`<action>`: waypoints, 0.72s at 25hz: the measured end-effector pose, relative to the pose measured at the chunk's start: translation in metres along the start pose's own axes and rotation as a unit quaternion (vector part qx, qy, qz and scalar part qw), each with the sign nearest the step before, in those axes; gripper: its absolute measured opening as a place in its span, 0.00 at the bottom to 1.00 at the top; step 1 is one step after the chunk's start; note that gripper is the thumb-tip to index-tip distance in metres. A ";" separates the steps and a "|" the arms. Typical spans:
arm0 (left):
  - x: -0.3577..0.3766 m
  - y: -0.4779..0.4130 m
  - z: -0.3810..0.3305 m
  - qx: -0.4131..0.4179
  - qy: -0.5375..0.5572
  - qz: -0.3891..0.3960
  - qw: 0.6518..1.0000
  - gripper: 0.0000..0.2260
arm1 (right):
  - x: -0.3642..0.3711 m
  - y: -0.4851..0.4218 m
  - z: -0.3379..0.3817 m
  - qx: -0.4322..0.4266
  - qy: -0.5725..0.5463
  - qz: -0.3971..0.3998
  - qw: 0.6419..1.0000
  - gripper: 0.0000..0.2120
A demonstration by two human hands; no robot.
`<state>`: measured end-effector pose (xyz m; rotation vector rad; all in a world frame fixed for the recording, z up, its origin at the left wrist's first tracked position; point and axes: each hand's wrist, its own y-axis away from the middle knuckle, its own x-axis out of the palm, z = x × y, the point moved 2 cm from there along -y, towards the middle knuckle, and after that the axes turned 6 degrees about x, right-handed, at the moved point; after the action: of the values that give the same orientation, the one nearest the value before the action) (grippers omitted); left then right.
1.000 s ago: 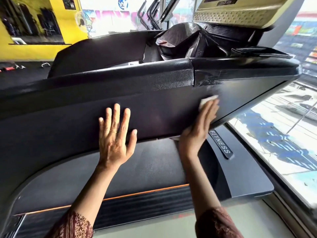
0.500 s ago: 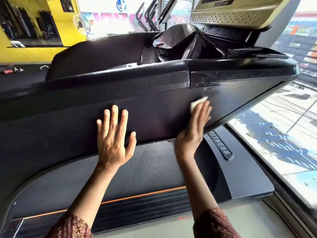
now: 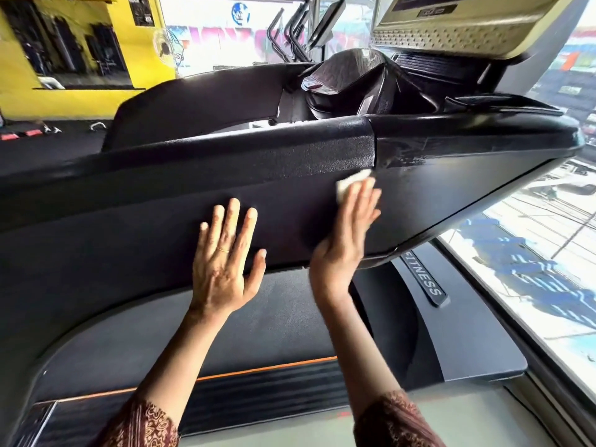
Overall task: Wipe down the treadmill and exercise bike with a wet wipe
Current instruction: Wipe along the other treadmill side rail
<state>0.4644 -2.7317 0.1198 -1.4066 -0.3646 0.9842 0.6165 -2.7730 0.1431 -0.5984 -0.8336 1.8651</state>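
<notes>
Your right grip [image 3: 348, 240] lies flat with fingers straight, pressing the white wipe [image 3: 346, 185] against the black panel of the treadmill [image 3: 129, 221]. The wipe shows under and just beyond your fingertips. Your left grip [image 3: 222, 262], just beside the right one, rests spread and flat on the same panel, holding nothing. Below your right grip, a FITNESS label [image 3: 424, 279] sits on the treadmill's base.

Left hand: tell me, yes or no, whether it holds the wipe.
No, the left hand lies flat and bare on the panel; the right hand presses the wipe.
</notes>
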 end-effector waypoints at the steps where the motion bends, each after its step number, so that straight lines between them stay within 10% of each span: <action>1: -0.002 0.003 0.003 0.006 -0.003 0.006 1.000 0.29 | 0.012 0.024 0.004 -0.073 -0.001 0.084 0.994 0.28; 4: -0.010 0.011 0.014 0.003 -0.014 0.013 1.000 0.29 | 0.017 0.055 0.010 -0.185 -0.045 0.220 0.957 0.23; 11: -0.026 -0.013 0.037 -0.046 -0.028 -0.009 0.998 0.26 | 0.019 -0.019 0.053 -0.018 -0.021 0.026 0.999 0.29; 18: -0.037 -0.038 0.039 -0.055 0.022 -0.029 0.998 0.24 | 0.014 -0.026 0.069 -0.215 0.015 0.113 0.970 0.22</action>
<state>0.4280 -2.7292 0.1739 -1.5070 -0.4295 0.8950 0.5762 -2.7723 0.2066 -1.0259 -1.2043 1.8794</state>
